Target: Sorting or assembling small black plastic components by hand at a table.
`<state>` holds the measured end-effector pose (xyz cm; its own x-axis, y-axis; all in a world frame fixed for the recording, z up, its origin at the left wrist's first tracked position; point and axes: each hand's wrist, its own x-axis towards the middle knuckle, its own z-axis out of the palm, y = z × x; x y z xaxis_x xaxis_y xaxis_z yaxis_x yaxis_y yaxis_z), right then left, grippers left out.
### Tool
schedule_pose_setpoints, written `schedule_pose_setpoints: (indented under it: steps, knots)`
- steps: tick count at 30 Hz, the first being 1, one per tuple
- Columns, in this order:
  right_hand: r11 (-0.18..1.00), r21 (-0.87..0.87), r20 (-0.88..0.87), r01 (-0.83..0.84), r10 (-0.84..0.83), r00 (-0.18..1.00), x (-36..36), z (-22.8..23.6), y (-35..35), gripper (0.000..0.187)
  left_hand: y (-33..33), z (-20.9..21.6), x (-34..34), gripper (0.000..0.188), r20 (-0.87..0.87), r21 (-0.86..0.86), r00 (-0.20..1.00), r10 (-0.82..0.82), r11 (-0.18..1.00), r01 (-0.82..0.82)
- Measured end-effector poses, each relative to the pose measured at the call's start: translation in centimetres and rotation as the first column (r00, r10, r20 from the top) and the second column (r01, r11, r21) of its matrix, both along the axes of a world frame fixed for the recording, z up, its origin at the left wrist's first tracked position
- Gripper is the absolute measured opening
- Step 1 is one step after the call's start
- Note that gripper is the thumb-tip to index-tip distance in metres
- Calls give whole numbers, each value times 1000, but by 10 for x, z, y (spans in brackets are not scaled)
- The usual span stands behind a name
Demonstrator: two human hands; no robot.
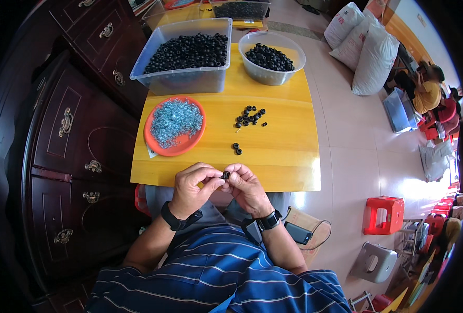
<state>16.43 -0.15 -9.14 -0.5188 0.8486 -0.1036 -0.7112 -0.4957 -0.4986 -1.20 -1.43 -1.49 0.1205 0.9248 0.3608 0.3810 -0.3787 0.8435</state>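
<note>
At the near edge of the yellow table (pixel 273 169), my left hand (pixel 192 188) and my right hand (pixel 248 189) meet. Between their fingertips they pinch a small black ring-shaped part (pixel 226 175). Just beyond lie two black ring-shaped parts (pixel 236 149). Farther up is a loose group of similar black parts (pixel 248 117), several in number, with a tiny gold-coloured piece (pixel 236 131) beside them. Left of these sits an orange-red plate (pixel 176 149) heaped with small clear bluish pieces (pixel 175 121); their exact kind is too small to tell.
At the table's far side stand a rectangular clear bin (pixel 182 81) and a round clear tub (pixel 269 77), both holding black parts. Dark wooden drawers (pixel 80 125) line the left. On the right floor are white sacks (pixel 373 57), a red stool (pixel 384 215) and a grey stool (pixel 373 262); people sit farther off.
</note>
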Motion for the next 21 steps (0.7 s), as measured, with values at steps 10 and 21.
schedule_pose_setpoints:
  steps: [10,21]
  knots:
    - [999,-41,-23,9,-10,1000,0,2,0,19,0,10,-3,14,-40,-40,999,14,999,-15]
    - [999,9,40,46,-46,998,1,-2,-2,20,-1,5,2,15,-66,11,998,8,1000,-8]
